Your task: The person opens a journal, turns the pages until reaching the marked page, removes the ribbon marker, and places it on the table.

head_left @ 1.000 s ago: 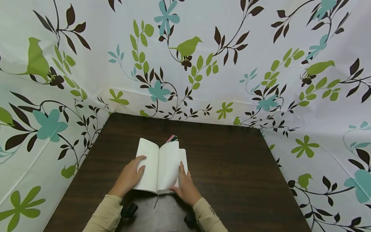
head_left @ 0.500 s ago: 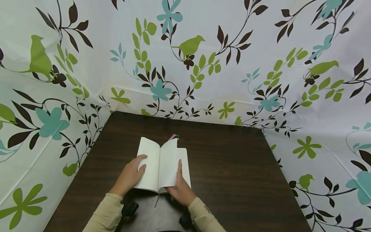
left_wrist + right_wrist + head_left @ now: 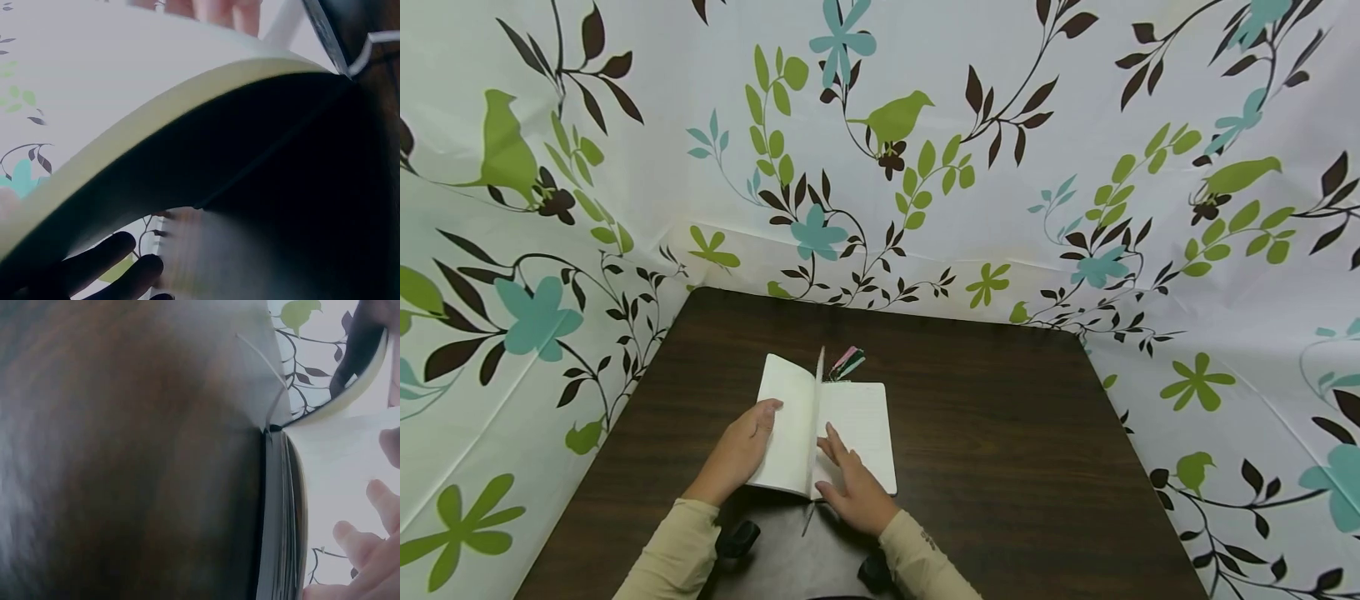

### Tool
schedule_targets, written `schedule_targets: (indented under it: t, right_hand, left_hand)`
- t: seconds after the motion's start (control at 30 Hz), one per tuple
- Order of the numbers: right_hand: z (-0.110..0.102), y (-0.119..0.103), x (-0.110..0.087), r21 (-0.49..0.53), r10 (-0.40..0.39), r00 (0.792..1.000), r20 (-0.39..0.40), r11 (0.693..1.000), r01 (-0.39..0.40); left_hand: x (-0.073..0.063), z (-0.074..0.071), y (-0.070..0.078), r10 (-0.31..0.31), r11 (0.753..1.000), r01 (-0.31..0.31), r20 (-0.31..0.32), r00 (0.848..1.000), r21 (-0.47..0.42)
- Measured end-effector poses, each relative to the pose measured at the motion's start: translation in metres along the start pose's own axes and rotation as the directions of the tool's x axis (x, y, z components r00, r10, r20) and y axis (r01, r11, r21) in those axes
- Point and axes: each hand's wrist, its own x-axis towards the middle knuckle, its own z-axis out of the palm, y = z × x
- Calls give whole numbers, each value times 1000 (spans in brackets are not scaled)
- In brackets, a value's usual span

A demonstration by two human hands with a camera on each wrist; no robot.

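A notebook with blank-looking pages [image 3: 859, 417] lies opened on the dark table, its left half raised. My left hand [image 3: 735, 447] grips that half, thumb on the page; in the left wrist view its fingers [image 3: 109, 259] are under the dark cover [image 3: 206, 137]. Near the spine a leaf [image 3: 820, 375] stands almost edge-on in the head view. My right hand [image 3: 857, 492] is over the right half, fingers spread and fairly straight, fingertips at the leaf. In the right wrist view the right hand [image 3: 369, 556] is beside the page. A thin ribbon [image 3: 262, 359] hangs from the spine.
Pink, dark green and teal strips [image 3: 848, 363] lie just beyond the notebook's top edge. Dark wood table [image 3: 1000, 467] extends around it. A patterned white sheet [image 3: 970, 192] hangs at the back and both sides. Black devices [image 3: 737, 540] sit at the wrists.
My right hand has moved left from the notebook's right edge, and the leaf has swung leftward to near upright, uncovering the right page and the coloured strips. The left hand holds its place.
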Motion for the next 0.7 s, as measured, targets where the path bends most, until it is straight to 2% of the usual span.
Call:
schedule_targets:
  t: [0.17,0.3,0.43,0.7]
  right_hand:
    - [7,-2,0,-159,-18,999,50,987,25]
    - [10,-4,1,-221,-19,995,102,975,41]
    - [9,-7,3,-243,-21,992,124,969,51]
    - [5,-2,1,-283,-20,989,146,957,61]
  left_hand:
    - [0,-3,2,-55,992,59,39,998,-108]
    - [-1,-6,5,-101,978,117,98,990,-170]
    - [-1,-9,6,-113,982,131,133,985,-139]
    - [0,-11,-1,-77,994,87,134,988,-72]
